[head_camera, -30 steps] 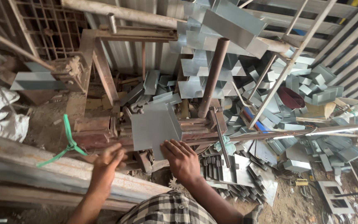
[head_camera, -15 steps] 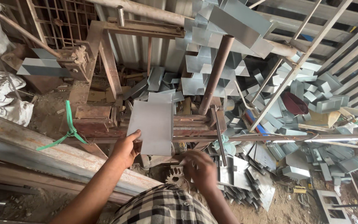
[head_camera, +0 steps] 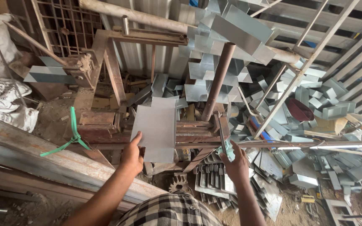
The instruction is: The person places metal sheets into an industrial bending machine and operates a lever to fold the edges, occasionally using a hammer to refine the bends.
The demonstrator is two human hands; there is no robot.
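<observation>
The flat grey sheet-metal blank (head_camera: 156, 127) lies across the bed of the rusty hand-operated bending press (head_camera: 118, 121), its near edge overhanging the front rail; the left hand (head_camera: 131, 155) pinches its left edge, thumb on top; the right hand (head_camera: 234, 161) curls shut around the cloth-wrapped lever handle (head_camera: 224, 140); the thin edge could cut the pinching fingers, or the blank could skew under the lever's pull; folded metal channels (head_camera: 315, 100) crowd the right side.
</observation>
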